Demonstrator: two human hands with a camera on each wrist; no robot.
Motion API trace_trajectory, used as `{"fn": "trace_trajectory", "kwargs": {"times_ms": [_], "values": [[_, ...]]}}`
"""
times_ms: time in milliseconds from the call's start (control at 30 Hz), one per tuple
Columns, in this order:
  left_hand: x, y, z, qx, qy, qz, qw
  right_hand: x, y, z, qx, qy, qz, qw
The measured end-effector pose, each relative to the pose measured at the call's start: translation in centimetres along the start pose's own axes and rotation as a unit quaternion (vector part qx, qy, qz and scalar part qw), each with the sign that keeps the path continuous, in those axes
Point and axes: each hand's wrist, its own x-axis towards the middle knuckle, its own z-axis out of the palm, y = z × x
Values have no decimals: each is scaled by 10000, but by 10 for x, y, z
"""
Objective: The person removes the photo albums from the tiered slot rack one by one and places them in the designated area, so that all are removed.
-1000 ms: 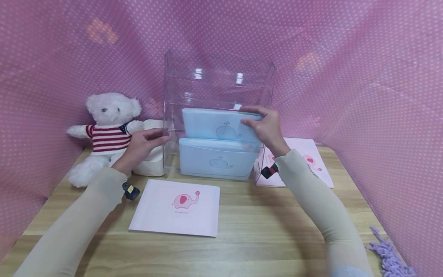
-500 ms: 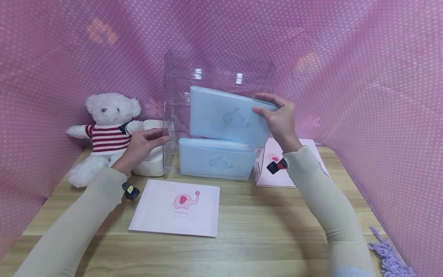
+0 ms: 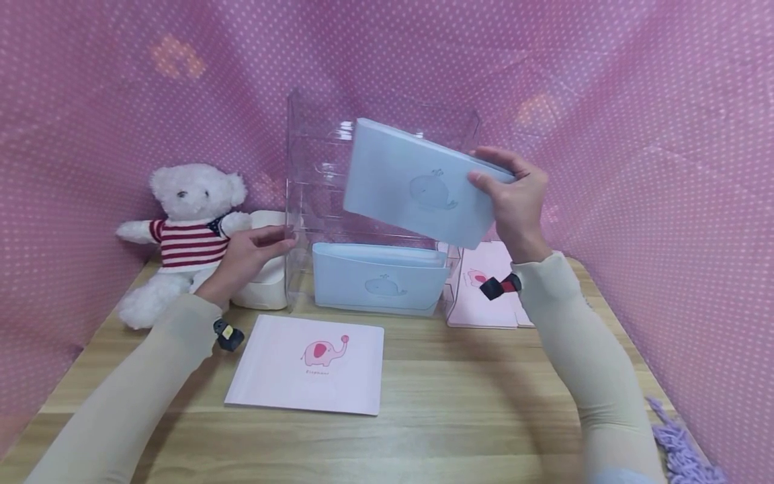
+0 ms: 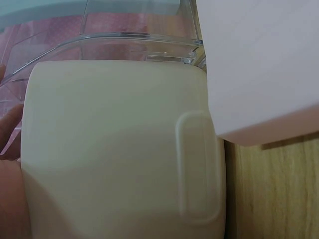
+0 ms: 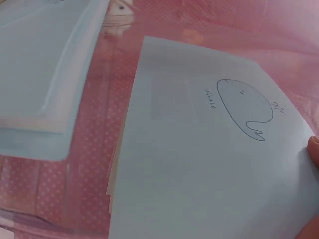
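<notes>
Right of the hands (image 3: 523,195) pinches a smooth pale-blue whale booklet (image 3: 417,185) by its right end, tilted, raised before the glossy clear plastic rack (image 3: 320,181); the rear fingers are partly hidden. Left hand (image 3: 244,259) grips the rack's left edge, fingertips cut off in the left wrist view. At the rack's left, a rounded cream box (image 3: 266,289) is part-covered; the rack's back panel reads faintly.
</notes>
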Motion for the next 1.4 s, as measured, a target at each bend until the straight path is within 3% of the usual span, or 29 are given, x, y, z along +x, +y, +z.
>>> {"fn": "trace_trajectory", "kwargs": {"times_ms": [433, 600, 1000, 1400], "values": [[0, 2, 1, 76, -23, -36, 10000, -2, -14, -36, 954, 464, 98, 9943], [1, 2, 1, 97, -4, 39, 9999, -10, -16, -55, 1309, 539, -56, 9899], [1, 1, 1, 78, 13, -17, 10000, -35, -5, -95, 1538, 27, 18, 9881], [-1, 2, 1, 179, -6, -121, 9998, -67, 14, -126, 1267, -536, 762, 9876]]}}
